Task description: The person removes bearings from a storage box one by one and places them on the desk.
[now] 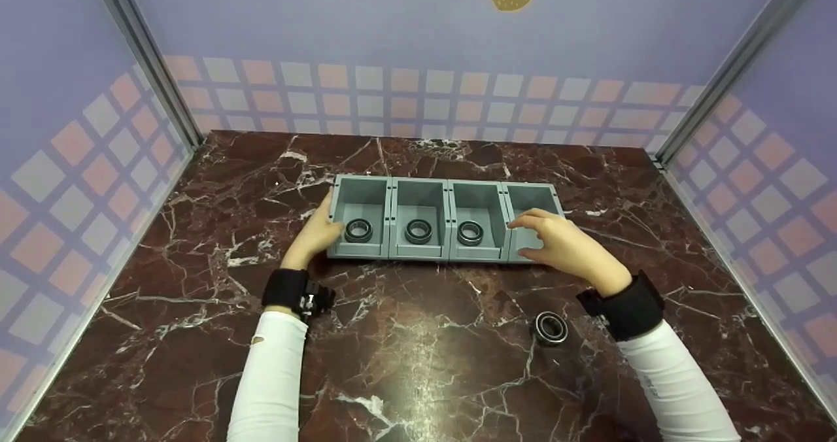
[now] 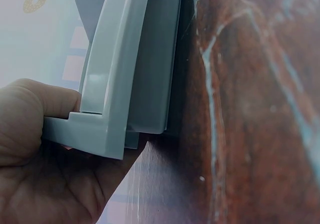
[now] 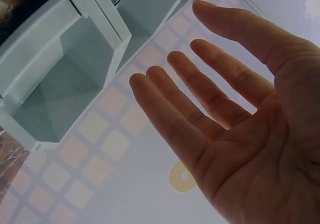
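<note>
A row of grey plastic bins (image 1: 419,252) stands joined side by side on the table. My left hand (image 1: 318,231) grips the left end bin, its thumb over the wall's edge and the fingers outside. In the left wrist view the thumb presses on that grey edge. Ball bearings lie singly in the three left bins: left bearing (image 1: 358,240), middle bearing (image 1: 418,240) and third bearing (image 1: 470,242). Above the rightmost bin (image 1: 526,197), my right hand (image 1: 562,242) hovers with spread fingers, holding nothing. A loose bearing (image 1: 541,338) rests on the table nearer me.
The dark red marbled table (image 1: 405,337) lies under everything. Walls with a tile pattern (image 1: 412,102) close it in at the back and both sides, with metal posts (image 1: 153,56) at the corners.
</note>
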